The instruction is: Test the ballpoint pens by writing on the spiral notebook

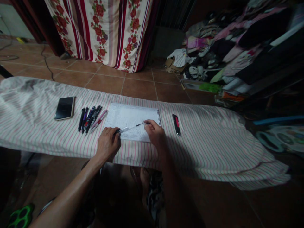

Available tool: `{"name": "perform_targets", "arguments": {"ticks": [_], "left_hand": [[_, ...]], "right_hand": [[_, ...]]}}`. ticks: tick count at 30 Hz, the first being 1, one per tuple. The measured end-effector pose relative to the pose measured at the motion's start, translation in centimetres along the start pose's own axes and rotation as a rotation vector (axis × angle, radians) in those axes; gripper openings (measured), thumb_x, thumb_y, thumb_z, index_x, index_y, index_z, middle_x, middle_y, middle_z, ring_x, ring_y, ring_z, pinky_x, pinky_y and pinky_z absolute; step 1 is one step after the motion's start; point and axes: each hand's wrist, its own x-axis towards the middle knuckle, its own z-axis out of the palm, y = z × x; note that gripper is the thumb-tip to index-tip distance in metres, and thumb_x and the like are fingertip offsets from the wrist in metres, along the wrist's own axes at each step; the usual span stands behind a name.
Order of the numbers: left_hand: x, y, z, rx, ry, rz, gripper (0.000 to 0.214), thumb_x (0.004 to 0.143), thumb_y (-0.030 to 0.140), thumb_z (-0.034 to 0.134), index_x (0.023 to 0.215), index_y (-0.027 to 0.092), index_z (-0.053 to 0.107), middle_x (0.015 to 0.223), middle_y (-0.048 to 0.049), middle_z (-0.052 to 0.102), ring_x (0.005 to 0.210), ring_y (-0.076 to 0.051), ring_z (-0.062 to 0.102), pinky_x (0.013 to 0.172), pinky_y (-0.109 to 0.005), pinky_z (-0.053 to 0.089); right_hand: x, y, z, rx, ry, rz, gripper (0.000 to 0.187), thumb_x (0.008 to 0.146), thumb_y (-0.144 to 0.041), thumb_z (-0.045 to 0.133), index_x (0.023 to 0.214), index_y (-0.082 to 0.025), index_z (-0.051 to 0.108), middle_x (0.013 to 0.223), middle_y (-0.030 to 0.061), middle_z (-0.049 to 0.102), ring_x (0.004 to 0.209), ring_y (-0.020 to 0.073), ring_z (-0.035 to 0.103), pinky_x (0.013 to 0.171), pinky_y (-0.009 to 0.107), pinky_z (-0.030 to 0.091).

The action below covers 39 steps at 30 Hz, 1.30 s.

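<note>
Over a spiral notebook (pixel 133 114) with writing on its page, my two hands hold parts of a pen. My left hand (pixel 108 142) is closed around a pen barrel (pixel 123 129), dark at the fingers and pale or clear toward its right end. A thin ink refill (pixel 139 124), partly dark, is pinched in the fingertips of my right hand (pixel 155 132). The refill's left end points at the barrel; whether they touch is too small to tell. Several pens (pixel 90 118) lie in a group left of the notebook. Two more pens (pixel 176 125), black and red, lie to its right.
A phone (pixel 65 108) lies at the left on the striped cloth (pixel 209 139) that covers the long, narrow surface. Beyond hangs a floral curtain (pixel 111 34) above the tiled floor (pixel 137 87). Piled clothes (pixel 201 47) and a cardboard box (pixel 174 66) stand at the back right.
</note>
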Motion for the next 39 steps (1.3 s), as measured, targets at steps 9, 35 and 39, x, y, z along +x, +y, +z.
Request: {"name": "perform_targets", "arguments": {"ticks": [9,35,39], "left_hand": [[-0.1,0.2,0.2,-0.003,0.000,0.008,0.028,0.086,0.027,0.040,0.101,0.012,0.059,0.087,-0.0095,0.063,0.089,-0.024,0.052,0.080,-0.037,0.044],[0.0,0.5,0.6,-0.017,0.004,0.025,0.026,0.085,0.025,0.041,0.101,0.015,0.059,0.087,-0.0085,0.062,0.088,-0.024,0.052,0.080,-0.037,0.044],[-0.1,0.6,0.5,-0.033,0.006,0.023,0.025,0.085,0.025,0.041,0.100,0.016,0.058,0.088,-0.0085,0.062,0.088,-0.023,0.052,0.080,-0.038,0.045]], "right_hand": [[0.8,0.9,-0.9,0.538,0.126,0.192,0.030,0.071,-0.038,0.057,0.089,-0.015,0.065,0.066,0.0013,0.060,0.059,0.0112,0.053,0.055,0.023,0.041],[0.6,0.6,-0.7,0.712,0.050,0.319,0.035,0.070,-0.045,0.059,0.082,-0.013,0.067,0.066,0.0028,0.062,0.054,0.0083,0.049,0.051,0.022,0.039],[0.8,0.9,-0.8,0.722,0.113,0.357,0.039,0.068,-0.049,0.059,0.078,-0.012,0.066,0.061,0.0017,0.059,0.049,0.0069,0.044,0.046,0.021,0.036]]}}
